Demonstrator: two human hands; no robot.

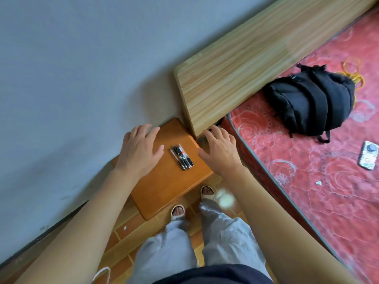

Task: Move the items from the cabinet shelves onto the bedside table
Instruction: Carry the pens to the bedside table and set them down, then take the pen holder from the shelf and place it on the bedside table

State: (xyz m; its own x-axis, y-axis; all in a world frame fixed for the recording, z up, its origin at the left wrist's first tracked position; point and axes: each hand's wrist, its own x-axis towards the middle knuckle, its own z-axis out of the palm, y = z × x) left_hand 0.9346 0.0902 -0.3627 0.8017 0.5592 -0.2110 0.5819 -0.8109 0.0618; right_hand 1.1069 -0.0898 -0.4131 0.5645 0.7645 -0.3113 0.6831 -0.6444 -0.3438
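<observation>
A small orange-brown wooden bedside table (164, 187) stands below me between the grey wall and the bed. Several black pens (181, 157) lie side by side on its top, near the far right part. My left hand (139, 150) hovers over the table's left side, fingers spread, holding nothing. My right hand (220, 150) hovers at the table's right edge, next to the bed, also spread and holding nothing. The pens lie between the two hands, touched by neither. No cabinet is in view.
A light wooden headboard (246, 64) rises behind the table. The red patterned mattress (317, 181) on the right carries a black backpack (311, 103), a yellow cable (352, 72) and a small phone-like device (368, 155). My sandalled feet (178, 212) stand on the tiled floor.
</observation>
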